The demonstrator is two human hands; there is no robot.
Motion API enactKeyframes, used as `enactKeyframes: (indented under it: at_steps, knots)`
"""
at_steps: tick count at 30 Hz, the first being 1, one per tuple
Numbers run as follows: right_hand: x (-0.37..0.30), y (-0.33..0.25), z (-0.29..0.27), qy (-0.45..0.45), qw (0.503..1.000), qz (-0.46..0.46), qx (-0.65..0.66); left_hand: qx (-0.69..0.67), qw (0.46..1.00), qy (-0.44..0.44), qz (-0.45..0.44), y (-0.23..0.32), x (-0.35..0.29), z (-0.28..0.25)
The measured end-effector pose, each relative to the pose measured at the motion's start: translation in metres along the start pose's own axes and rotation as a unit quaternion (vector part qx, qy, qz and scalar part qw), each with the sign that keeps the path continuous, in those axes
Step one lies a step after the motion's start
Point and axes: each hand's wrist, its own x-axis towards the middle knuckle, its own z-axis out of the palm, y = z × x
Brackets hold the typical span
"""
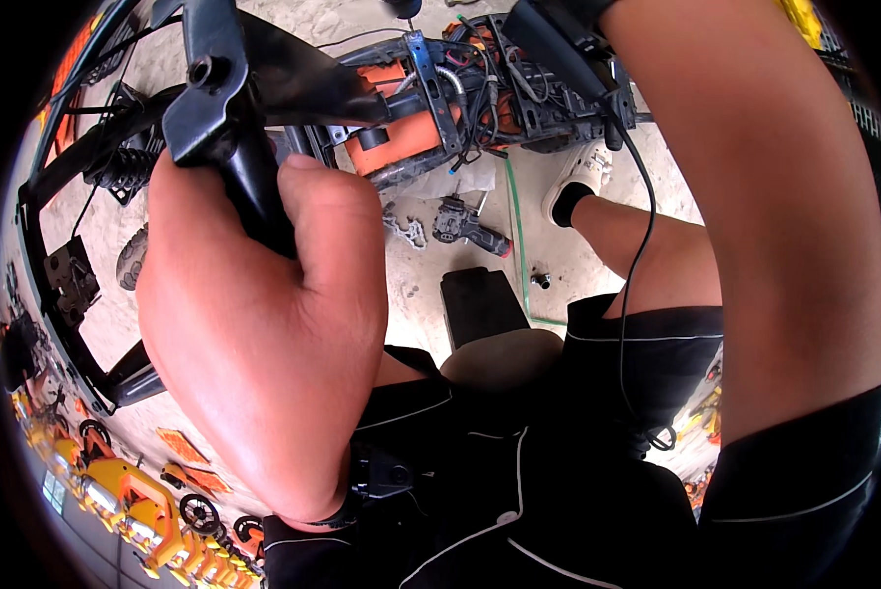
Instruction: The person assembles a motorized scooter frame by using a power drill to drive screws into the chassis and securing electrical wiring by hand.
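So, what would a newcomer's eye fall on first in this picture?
The bare left hand looms left of centre, gripping a glossy black metal tube. Top centre sits an orange and black chassis strung with dark wires. Below it, a black pistol-shaped power tool lies on the pale floor.

Premises noted as a vehicle workshop or assembly area. An open chassis (433, 96) shows bare wiring (487, 110) and orange components (401, 147). A cordless power tool (452, 221) lies on the pale, marked floor (411, 294), beside a chain-like metal piece (407, 232). Yellow machines (131, 491), with black wheels (200, 514) among them, line the lower left.
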Motion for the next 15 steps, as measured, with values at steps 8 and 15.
enactKeyframes:
  at_steps: [8, 15]
  knots:
    - [0.004, 0.049, -0.005, -0.032, 0.979, -0.041, 0.195, -0.024, 0.999, -0.014, -0.03, 0.0, 0.001, 0.004]
    - [0.088, 0.1, 0.0, -0.158, 0.966, 0.042, 0.201, 0.016, 0.997, 0.009, -0.078, 0.007, 0.002, 0.004]
